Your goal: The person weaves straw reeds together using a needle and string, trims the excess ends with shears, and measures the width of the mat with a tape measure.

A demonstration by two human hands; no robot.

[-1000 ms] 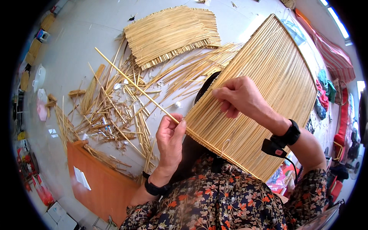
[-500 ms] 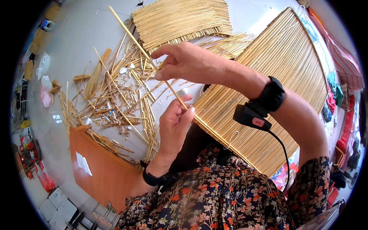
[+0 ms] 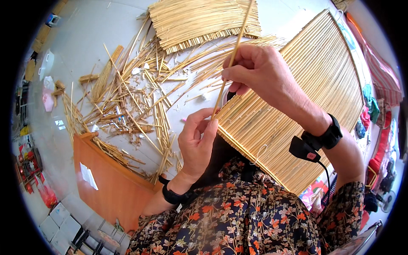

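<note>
A thin straw-coloured stalk (image 3: 239, 40) slants up and away in front of me, its top reaching the upper edge of the picture. My left hand (image 3: 197, 142) pinches its lower end between thumb and fingers, beside the near left corner of a mat of stalks (image 3: 293, 102). Farther up, my right hand (image 3: 261, 70) is closed around the same stalk with thumb and forefinger. The mat's stalks lie tightly side by side, and a loop of pale cord (image 3: 260, 154) rests by its near edge.
Loose stalks and scraps (image 3: 127, 102) are scattered over the floor on the left. A bundled stack of stalks (image 3: 204, 21) lies at the far side. An orange-brown wooden board (image 3: 110, 174) stands at lower left; cloths (image 3: 370, 102) lie along the right. A black cable hangs from my right wrist device (image 3: 304, 148).
The stalk has swung from leaning far left to standing steeper, tilted right. My right hand has moved right and closed on it; the left keeps its pinch near the mat's corner.
</note>
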